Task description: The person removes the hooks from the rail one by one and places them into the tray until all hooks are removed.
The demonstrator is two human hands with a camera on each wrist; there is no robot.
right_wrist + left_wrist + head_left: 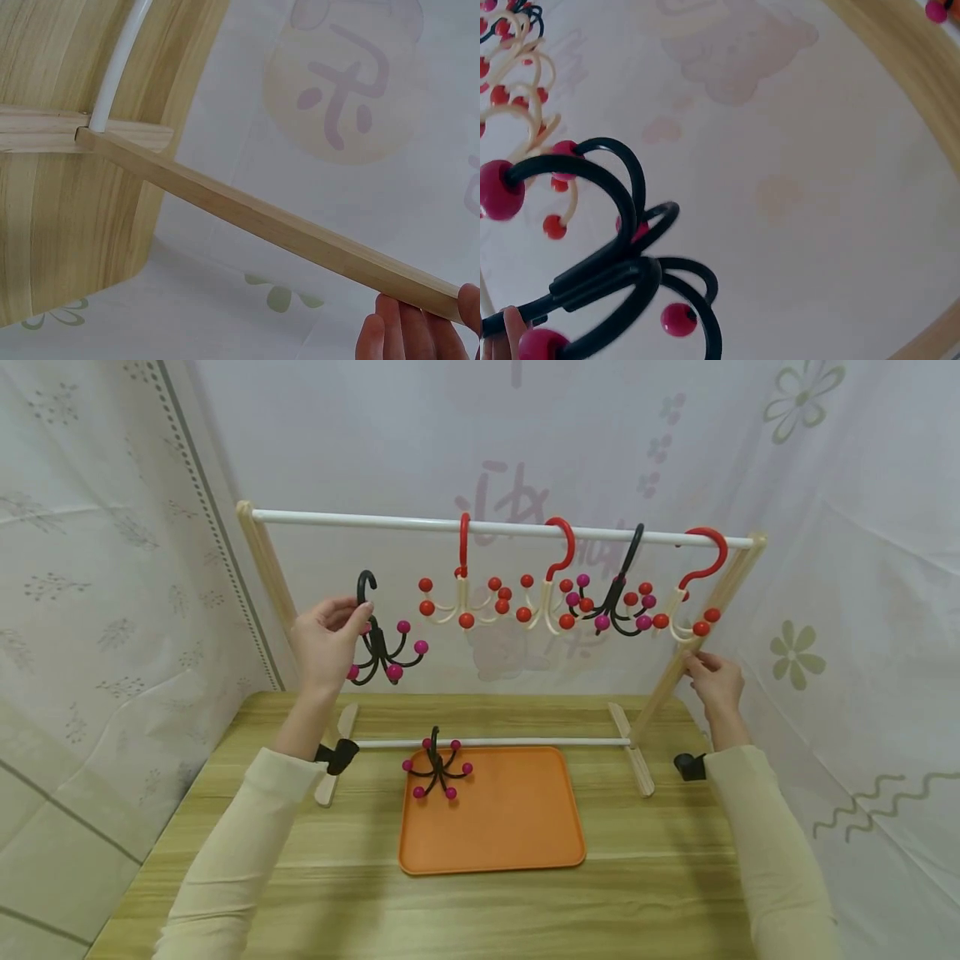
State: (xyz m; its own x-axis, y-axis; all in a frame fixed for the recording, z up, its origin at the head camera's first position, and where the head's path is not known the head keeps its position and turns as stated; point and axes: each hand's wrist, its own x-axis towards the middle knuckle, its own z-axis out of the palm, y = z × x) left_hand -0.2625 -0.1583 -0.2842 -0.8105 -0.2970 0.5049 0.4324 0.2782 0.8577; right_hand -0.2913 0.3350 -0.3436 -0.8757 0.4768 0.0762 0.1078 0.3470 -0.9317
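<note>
My left hand (pixel 326 639) pinches a black multi-arm hook hanger (pixel 378 647) with magenta ball tips by its stem. Its curved top is below the white rail (pixel 360 520) and apart from it. In the left wrist view, the curved arms of this hanger (pixel 604 281) fill the lower left, with fingertips (pixel 514 330) on its stem. On the right, my right hand (pixel 716 683) holds the slanted wooden post (pixel 660 693) of the rack. The right wrist view has fingers (pixel 409 330) under the post (pixel 277 221) and the thumb on its other side.
From the rail hang beige hangers with red hooks, such as the leftmost one (pixel 462 589), and another black hanger (pixel 617 597). An orange tray (pixel 502 827) on the wooden table (pixel 300 877) bears a black hanger (pixel 438 764) at its back left. Patterned cloth surrounds the table.
</note>
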